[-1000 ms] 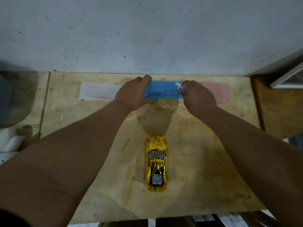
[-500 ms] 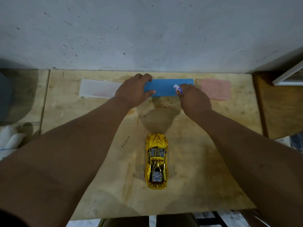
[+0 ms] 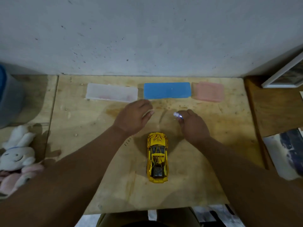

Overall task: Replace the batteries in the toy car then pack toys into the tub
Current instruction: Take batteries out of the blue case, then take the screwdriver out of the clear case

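Note:
A shiny gold toy car [image 3: 157,157] stands on its wheels in the middle of the wooden board [image 3: 82,145], nose toward the wall. My right hand [image 3: 193,125] hovers just beyond the car's front right and grips a small white and blue battery [image 3: 177,115] whose tip pokes out past the fingers. My left hand [image 3: 135,117] hovers left of it with fingers loosely curled and nothing in it. A flat blue box [image 3: 167,90] lies closed near the wall, beyond both hands.
A clear flat box [image 3: 111,92] lies left of the blue one and a pink box [image 3: 207,91] to its right. A white plush rabbit [image 3: 17,153] and a pink plush [image 3: 14,177] lie off the board's left edge. A framed picture [image 3: 287,74] leans at far right.
Both hands have let go of the blue box and drawn back toward the car. The right hand still carries the battery. The blue box lies flat by the wall.

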